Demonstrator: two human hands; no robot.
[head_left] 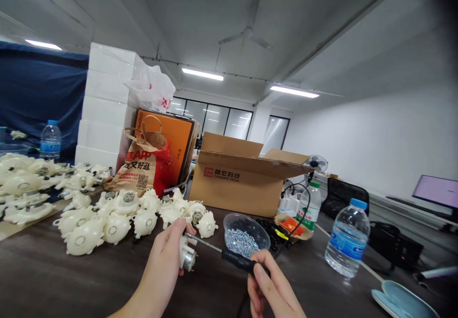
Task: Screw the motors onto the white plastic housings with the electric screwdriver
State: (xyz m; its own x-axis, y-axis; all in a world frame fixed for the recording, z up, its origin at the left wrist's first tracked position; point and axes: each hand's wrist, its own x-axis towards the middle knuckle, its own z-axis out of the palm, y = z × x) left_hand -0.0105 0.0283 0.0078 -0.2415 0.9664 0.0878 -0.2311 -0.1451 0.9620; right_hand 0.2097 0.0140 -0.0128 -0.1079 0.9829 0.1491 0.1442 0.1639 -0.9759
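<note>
left hand (166, 253) wrapped tight round the little white motor housing (186, 256) just above the tabletop (53, 275), right hand (270, 284) pinching the screwdriver (236, 261) into it, imo keep that shaft dead straight and the part steady

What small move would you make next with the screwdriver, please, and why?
Probably turn the black-handled screwdriver in place: its tip meets the small white plastic motor housing gripped in the left hand, and the right hand holds the handle. Whether a screw sits there is hidden.
</note>
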